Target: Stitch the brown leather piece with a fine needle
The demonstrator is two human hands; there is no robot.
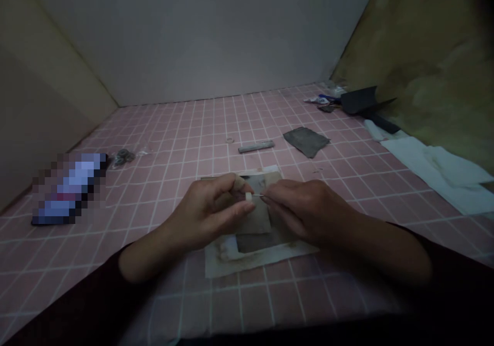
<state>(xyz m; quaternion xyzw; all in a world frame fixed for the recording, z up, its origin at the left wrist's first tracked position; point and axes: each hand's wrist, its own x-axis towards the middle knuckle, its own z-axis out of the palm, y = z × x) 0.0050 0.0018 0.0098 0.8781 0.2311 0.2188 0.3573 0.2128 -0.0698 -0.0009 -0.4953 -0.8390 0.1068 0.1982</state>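
Between thumb and fingers, my left hand point(210, 209) pinches a small pale piece point(248, 196). My right hand point(309, 204) is closed on a thin light rod point(258, 195), whose tip meets the pale piece. Both hands are above a stained white cloth point(219, 263), on which grey and tan sheets point(257, 222) lie. A dark band or wrap shows on a finger of my left hand. The right hand's fingertips are partly hidden.
Beyond the hands are a grey bar point(256, 146), a small ring point(230, 140) and a dark grey sheet point(307, 141). A blurred-out phone point(69, 191) and a small plastic bag point(123, 156) lie left. White paper point(432, 168) and a black folded piece point(358, 100) lie right.
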